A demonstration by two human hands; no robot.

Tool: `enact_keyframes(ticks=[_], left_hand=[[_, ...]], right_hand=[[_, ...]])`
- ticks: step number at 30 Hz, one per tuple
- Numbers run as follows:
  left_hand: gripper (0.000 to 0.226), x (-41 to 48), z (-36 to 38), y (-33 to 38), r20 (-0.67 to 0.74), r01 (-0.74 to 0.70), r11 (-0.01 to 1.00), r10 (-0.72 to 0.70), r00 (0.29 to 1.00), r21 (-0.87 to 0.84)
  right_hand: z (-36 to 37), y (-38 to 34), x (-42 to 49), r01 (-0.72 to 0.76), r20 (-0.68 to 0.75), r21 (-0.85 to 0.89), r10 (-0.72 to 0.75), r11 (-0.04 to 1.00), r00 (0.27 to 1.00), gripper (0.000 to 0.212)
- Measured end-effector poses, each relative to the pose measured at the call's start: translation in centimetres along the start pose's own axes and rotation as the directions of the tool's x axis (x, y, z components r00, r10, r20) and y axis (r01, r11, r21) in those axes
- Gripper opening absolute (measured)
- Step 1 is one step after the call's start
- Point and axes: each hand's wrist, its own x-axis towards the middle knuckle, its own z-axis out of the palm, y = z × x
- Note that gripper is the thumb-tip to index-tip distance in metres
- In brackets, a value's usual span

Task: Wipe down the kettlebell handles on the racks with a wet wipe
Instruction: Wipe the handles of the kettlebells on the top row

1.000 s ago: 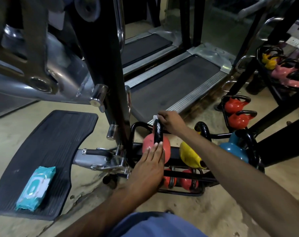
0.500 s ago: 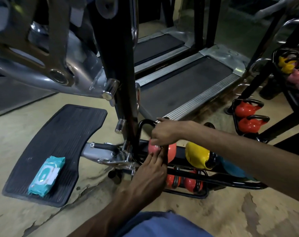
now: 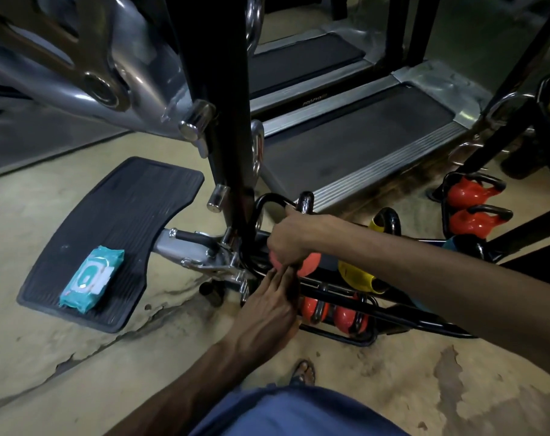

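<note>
A coral kettlebell (image 3: pixel 309 265) stands at the left end of a low black rack (image 3: pixel 393 319); its black handle (image 3: pixel 305 203) sticks up above my right hand. My right hand (image 3: pixel 291 242) is curled round the lower part of that handle, and no wipe shows in its fingers. My left hand (image 3: pixel 267 298) reaches in from below, straight fingers resting against the bell's body. To the right on the same rack are a yellow kettlebell (image 3: pixel 355 275) and a blue kettlebell (image 3: pixel 450 244). Small red kettlebells (image 3: pixel 344 319) sit on the shelf below.
A teal wet-wipe pack (image 3: pixel 91 278) lies on a black rubber footplate (image 3: pixel 116 221) at the left. A black machine post (image 3: pixel 226 121) rises just left of the rack. Treadmills (image 3: pixel 355 136) lie behind. Another rack with red kettlebells (image 3: pixel 470 195) stands at the right. My sandalled foot (image 3: pixel 303 371) is below.
My right hand has slid from the top of the handle down its side toward the bell's body. My left hand has stayed against the bell. The view has shifted right.
</note>
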Motion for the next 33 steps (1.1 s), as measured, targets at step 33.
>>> enact_keyframes(ticks=[33], left_hand=[[0.085,8.1,-3.5,-8.0,-0.098,-0.185,0.978,0.176,0.980,-0.095]], right_hand=[[13.7,-9.5,2.0,0.405,-0.117,0.912,0.989,0.071,0.090,0.018]])
